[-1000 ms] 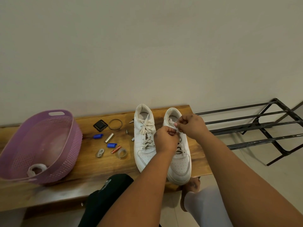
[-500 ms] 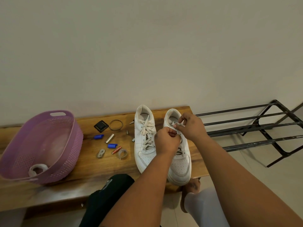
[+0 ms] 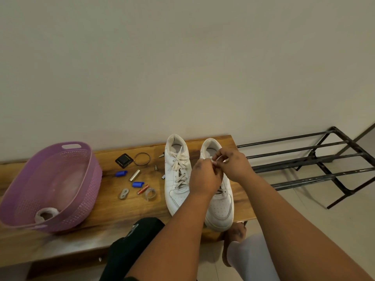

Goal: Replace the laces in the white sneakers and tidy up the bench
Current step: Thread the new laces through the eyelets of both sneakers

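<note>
Two white sneakers stand side by side on the wooden bench point(image 3: 113, 211), toes toward me. The left sneaker point(image 3: 176, 175) is laced with a cream lace tied in a bow. Over the top eyelets of the right sneaker point(image 3: 220, 207) my two hands meet. My left hand point(image 3: 205, 177) and my right hand point(image 3: 233, 165) each pinch the white lace point(image 3: 214, 160) of that shoe between fingertips. My hands hide most of its lacing.
A purple plastic basket point(image 3: 85, 179) holding a roll of whitish material point(image 3: 46, 213) sits at the bench's left. Several small items lie between basket and shoes: a black square box point(image 3: 123, 160), a ring point(image 3: 142, 158), blue caps point(image 3: 121, 173), batteries point(image 3: 134, 175). A black metal rack point(image 3: 316, 165) stands right.
Both hands have stayed at the top of the right sneaker, shifting slightly as the fingers work the lace. The view has tilted a little; nothing else moved.
</note>
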